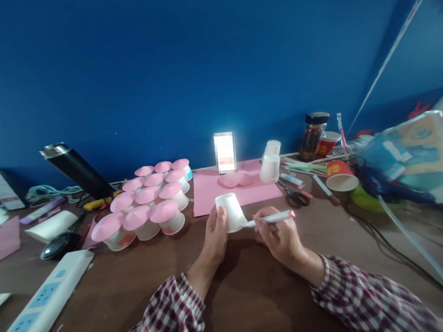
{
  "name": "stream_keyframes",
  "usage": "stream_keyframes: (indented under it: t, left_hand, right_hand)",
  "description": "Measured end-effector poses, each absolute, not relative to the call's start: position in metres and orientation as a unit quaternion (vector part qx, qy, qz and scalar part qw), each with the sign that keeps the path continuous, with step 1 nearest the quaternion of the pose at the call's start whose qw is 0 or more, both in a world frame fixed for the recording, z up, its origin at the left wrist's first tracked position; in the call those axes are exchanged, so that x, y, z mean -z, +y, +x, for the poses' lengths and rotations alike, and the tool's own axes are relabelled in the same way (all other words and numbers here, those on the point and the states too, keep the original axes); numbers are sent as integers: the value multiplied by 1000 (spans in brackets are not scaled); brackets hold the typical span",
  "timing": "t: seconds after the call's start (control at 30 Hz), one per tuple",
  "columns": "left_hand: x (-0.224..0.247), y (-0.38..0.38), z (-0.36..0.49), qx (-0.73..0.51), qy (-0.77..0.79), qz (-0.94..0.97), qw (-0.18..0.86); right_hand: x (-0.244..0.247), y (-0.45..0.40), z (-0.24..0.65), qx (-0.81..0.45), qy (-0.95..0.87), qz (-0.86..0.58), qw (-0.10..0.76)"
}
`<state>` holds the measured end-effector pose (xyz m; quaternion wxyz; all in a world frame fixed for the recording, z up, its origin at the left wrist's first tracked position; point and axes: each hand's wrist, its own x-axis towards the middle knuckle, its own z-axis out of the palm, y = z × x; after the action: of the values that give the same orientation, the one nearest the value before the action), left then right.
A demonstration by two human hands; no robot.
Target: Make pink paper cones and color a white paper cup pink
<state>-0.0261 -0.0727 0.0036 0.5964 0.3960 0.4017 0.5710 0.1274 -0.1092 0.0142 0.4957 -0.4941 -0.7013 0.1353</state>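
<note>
My left hand (215, 233) is wrapped round a white paper cup (230, 212), which is tilted above the brown table. In my right hand (281, 235) is a marker pen (272, 218) with a pink-red end pointing right; its other end is close to the cup's lower right edge. Whether the tip touches the cup I cannot tell. Behind the cup lies a sheet of pink paper (204, 192) with pink paper pieces (235, 179) on it. Two more white cups (270, 168) stand at the sheet's right side.
Several cups with pink cone tops (164, 210) stand in rows at left. Further left are a power strip (45, 305), a mouse (62, 244) and a black flask (77, 168). At right lie scissors (296, 196), red paper cups (339, 175), a jar (313, 135) and cables (394, 252).
</note>
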Motion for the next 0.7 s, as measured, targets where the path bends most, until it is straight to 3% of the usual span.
stream_keyframes:
  t: [0.27, 0.7]
  left_hand:
    - [5, -68, -24, -583, 344, 392, 622]
    - [2, -69, -23, -584, 380, 378, 609]
  right_hand:
    - [-16, -107, 128, -125, -695, -497, 505]
    - [-18, -106, 129, -107, -690, -502, 510]
